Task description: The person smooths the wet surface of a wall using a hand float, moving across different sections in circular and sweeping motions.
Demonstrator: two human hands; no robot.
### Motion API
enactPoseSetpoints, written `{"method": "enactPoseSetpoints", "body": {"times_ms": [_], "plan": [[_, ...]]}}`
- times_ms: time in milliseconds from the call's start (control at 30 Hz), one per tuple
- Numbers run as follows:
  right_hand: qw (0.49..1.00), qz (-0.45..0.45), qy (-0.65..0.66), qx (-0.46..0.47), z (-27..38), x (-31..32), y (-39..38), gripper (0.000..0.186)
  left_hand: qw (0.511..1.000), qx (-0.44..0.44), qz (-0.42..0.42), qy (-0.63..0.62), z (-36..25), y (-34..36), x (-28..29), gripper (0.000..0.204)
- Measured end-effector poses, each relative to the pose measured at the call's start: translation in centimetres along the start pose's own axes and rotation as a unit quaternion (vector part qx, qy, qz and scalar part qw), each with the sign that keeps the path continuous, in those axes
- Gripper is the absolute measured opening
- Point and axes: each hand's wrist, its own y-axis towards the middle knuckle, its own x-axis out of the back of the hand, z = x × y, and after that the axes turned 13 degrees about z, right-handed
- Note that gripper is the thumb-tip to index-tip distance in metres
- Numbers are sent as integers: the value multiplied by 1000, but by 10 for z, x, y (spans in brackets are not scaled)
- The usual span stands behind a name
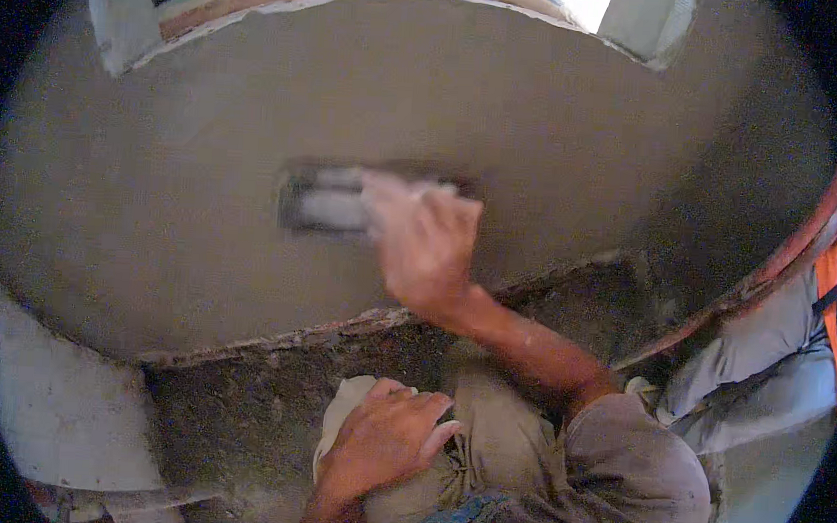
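My right hand (427, 248) is closed on the handle of a flat rectangular plastering trowel (331, 210), blurred by motion. The trowel's blade lies against a wide wall of smooth grey-brown plaster (206, 156), near its middle. Lower down, my left hand (385, 440) rests over my bent knee in pale trousers. Its fingers are curled, with a small dark patch between thumb and forefinger. Whether that is an object or shadow is unclear.
A ragged edge (273, 337) ends the plaster at the bottom, above dark rough ground (231, 413). Pale posts (128, 19) flank an opening at the top. At the right is another person's grey-trousered leg (763, 374), beside a curved reddish edge (778, 261).
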Motion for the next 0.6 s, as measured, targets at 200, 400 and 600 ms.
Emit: {"method": "enactPoseSetpoints", "body": {"times_ms": [200, 400, 600], "plan": [[998, -55, 9, -3, -34, 43, -13, 33, 999, 32, 34, 25, -8, 2, 12, 33], [940, -264, 54, -210, -128, 97, 34, 29, 999, 24, 28, 14, -10, 6, 13, 33], [980, -167, 35, -106, -86, 54, 20, 34, 1000, 8, 20, 8, -3, 5, 7, 32]]}}
